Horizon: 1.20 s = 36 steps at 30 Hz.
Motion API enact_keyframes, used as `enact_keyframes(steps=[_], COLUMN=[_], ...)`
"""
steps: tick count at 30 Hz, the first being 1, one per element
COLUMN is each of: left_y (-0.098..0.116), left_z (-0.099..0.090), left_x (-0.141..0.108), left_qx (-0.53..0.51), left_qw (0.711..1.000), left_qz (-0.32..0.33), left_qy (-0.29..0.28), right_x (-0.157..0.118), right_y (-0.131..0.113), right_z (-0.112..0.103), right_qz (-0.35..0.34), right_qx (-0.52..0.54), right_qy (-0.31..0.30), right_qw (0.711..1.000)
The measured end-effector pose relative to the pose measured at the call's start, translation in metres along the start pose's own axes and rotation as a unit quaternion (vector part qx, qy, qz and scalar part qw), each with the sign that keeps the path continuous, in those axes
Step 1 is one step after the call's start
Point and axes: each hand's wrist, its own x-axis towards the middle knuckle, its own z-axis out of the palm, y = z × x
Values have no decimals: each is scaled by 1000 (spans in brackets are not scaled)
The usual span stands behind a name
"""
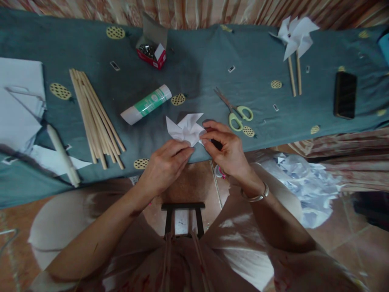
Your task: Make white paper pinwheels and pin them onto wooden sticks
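Observation:
A white paper pinwheel (187,126) is held at the table's near edge, its folded blades fanned out. My left hand (167,164) pinches its lower left side, fingers closed. At its right side my right hand (223,148) grips a blade tip between thumb and fingers. Just beyond my right hand lie scissors (235,111) with light green handles. A glue stick (147,104) with a green label lies on its side to the upper left of the pinwheel.
Several wooden sticks (94,117) lie left, beside white paper sheets (21,101) and a pale pen-like tool (62,154). A red box (152,59) holds shiny metal bits. Finished pinwheels (294,36) on sticks and a phone (345,95) lie right. Paper scraps (306,186) fill a bag below.

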Motion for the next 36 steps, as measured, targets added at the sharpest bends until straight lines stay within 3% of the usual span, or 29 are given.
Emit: enact_keyframes(steps=[14,27,36], left_y=[0,1,2], left_z=[-2,-2,-3], left_x=[2,1,1], left_qx=[-15,3,1], left_qw=[999,1000,1000], left_qz=[-31,-17,-19], left_qy=[-19,-19,-23], right_x=[1,1,1], right_y=[-2,-5,-6], right_z=[12,14,14], right_qz=[-13,-12,11], right_qx=[38,-34,-26], right_qy=[16,22,11], right_qw=[999,999,1000])
